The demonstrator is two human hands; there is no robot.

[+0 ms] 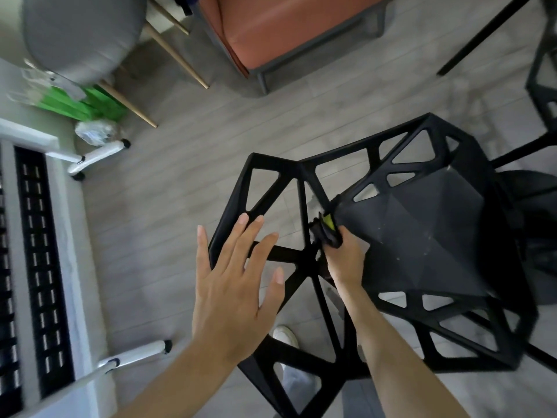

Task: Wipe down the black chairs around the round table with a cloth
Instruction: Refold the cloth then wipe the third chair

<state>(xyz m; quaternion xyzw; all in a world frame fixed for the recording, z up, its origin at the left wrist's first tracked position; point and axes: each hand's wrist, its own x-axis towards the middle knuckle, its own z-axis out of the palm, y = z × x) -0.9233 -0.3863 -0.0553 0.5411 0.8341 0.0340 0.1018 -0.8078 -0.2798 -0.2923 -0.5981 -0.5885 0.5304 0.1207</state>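
I see the black chair (422, 236) below me on the grey plank floor (180, 206), its faceted matte seat ringed by an angular lattice of triangular cut-outs. My right hand (343, 260) grips a bunched dark cloth (327, 232) with a yellow-green patch against the seat's edge. My left hand (235, 285) hovers flat, fingers spread, over the backrest frame.

No legible text or labels anywhere.
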